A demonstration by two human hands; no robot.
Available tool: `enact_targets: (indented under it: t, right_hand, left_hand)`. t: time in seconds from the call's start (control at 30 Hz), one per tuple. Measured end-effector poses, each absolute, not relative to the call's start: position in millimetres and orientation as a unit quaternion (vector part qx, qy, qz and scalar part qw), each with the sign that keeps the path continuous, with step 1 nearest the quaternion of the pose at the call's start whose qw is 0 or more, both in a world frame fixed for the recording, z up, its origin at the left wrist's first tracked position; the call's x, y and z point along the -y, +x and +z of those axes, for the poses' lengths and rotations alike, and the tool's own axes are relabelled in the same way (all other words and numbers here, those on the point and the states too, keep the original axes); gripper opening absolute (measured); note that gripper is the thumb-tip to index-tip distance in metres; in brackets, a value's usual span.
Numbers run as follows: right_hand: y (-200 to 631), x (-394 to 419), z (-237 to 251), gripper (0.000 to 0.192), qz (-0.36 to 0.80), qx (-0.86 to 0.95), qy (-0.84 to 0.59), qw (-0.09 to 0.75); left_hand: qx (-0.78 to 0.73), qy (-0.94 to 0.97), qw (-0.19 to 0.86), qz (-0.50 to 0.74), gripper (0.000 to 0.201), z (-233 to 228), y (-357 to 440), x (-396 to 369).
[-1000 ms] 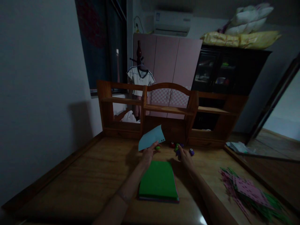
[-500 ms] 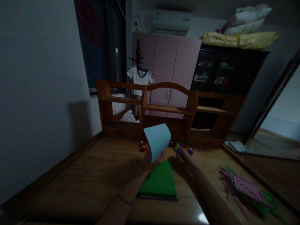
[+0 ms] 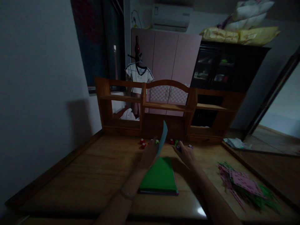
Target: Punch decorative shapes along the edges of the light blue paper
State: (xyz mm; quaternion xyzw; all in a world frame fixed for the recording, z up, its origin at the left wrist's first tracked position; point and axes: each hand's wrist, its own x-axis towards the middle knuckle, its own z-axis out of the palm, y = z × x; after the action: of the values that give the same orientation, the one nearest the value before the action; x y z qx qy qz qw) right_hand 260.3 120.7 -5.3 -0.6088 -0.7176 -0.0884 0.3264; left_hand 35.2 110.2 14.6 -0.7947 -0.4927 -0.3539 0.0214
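Observation:
My left hand (image 3: pixel 150 153) is closed on a light blue sheet of paper (image 3: pixel 163 137), which stands nearly edge-on and curves slightly. Beneath this hand lies a stack of paper with a green top sheet (image 3: pixel 161 176). My right hand (image 3: pixel 186 153) reaches to the back of the table, fingers closed round a small purple piece (image 3: pixel 178 147) that looks like a craft punch. A small green piece (image 3: pixel 176 142) touches or nearly touches its fingertips. Small red pieces (image 3: pixel 143 145) of similar shape sit left of the sheet, and another green one (image 3: pixel 157 142) shows beside my left fingers.
A wooden shelf unit (image 3: pixel 167 107) borders the back of the table (image 3: pixel 93 175). Pink and green cut paper (image 3: pixel 248 184) is heaped at the right. One more purple piece (image 3: pixel 190 146) stands beyond my right hand. A wall (image 3: pixel 47 78) rises on the left.
The blue sheet has turned from showing its broad face to nearly edge-on as my left hand rotated. My right hand has shifted slightly, still at the purple piece. The view has tilted slightly.

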Motion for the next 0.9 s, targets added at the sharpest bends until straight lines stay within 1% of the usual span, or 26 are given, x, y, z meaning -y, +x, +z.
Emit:
enact_targets:
  t: [0.07,0.13,0.17,0.2,0.27,0.33,0.43,0.57,0.63,0.7,0.77,0.83,0.9]
  right_hand:
    - [260.8,-121.4,-7.3,0.039,-0.129,0.722,-0.613,0.295]
    - [260.7,-123.2,-11.0,0.037,-0.124,0.748,-0.603,0.248]
    - [260.4,-124.1,-13.0,0.036,-0.117,0.756,-0.600,0.234]
    - [260.1,-124.7,-15.1,0.035,-0.117,0.750,-0.607,0.237]
    - [259.3,-124.9,-18.3,0.035,-0.120,0.723,-0.623,0.272]
    - [258.5,-123.6,-19.6,0.035,-0.109,0.708,-0.626,0.308]
    - [258.8,-121.2,-16.6,0.036,-0.039,0.708,-0.610,0.354]
    - [265.6,-122.4,-6.5,0.047,0.089,0.602,-0.585,0.536]
    - [271.1,-124.1,-4.0,0.052,0.103,0.541,-0.593,0.588]
    - [275.6,-125.8,-5.4,0.052,0.075,0.537,-0.610,0.578]
    - [277.4,-127.4,-10.4,0.048,0.046,0.585,-0.617,0.524]
    - [276.7,-129.1,-17.1,0.044,0.036,0.640,-0.614,0.461]
    - [275.0,-130.9,-23.1,0.042,0.030,0.671,-0.609,0.421]
  left_hand:
    - [0.493,-0.808,0.071,-0.316,0.037,8.9,34.2,-113.9]
    - [0.491,-0.817,0.111,-0.281,0.041,5.2,33.7,-115.8]
    - [0.489,-0.821,0.121,-0.268,0.044,5.0,33.5,-115.8]
    - [0.489,-0.824,0.124,-0.259,0.046,5.9,33.3,-115.2]
    - [0.490,-0.826,0.120,-0.252,0.046,10.2,33.2,-112.7]
    - [0.494,-0.825,0.113,-0.249,0.042,14.7,33.2,-109.8]
    - [0.493,-0.827,0.113,-0.244,0.042,14.4,33.6,-109.7]
    - [0.515,-0.808,0.131,-0.255,0.046,2.1,35.3,-118.0]
    - [0.522,-0.799,0.145,-0.259,0.041,-1.5,36.1,-121.5]
    - [0.519,-0.798,0.150,-0.269,0.039,-0.5,36.3,-122.4]
    - [0.500,-0.807,0.137,-0.284,0.045,3.4,36.0,-121.0]
    - [0.478,-0.817,0.094,-0.308,0.055,6.6,36.1,-119.2]
    - [0.463,-0.814,0.011,-0.351,0.056,5.9,37.7,-118.4]
